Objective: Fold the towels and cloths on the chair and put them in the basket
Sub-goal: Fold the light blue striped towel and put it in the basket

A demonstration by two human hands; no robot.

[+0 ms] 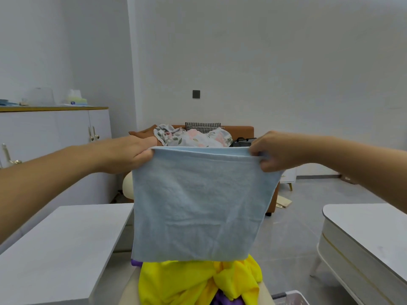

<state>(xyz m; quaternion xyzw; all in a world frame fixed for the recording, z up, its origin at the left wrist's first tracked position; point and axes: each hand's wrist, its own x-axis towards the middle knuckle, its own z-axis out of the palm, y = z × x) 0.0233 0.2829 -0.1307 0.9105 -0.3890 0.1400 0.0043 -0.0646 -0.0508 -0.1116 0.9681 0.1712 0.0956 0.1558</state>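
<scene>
I hold a light blue towel (198, 205) up in the air in front of me, folded double so it hangs as a rough square. My left hand (132, 154) pinches its top left corner and my right hand (275, 150) pinches its top right corner. Below the towel a crumpled yellow cloth (198, 282) lies on the cream chair (130, 289), with a bit of purple cloth (222, 299) under it. A corner of the pale basket (290, 297) shows at the bottom right of the chair.
A white table (57, 249) stands to my left and a white rounded table (363, 234) to my right. Behind the towel is a brown sofa (240, 130) with floral fabric (193, 135). A white cabinet (55, 133) lines the left wall. Grey floor lies between.
</scene>
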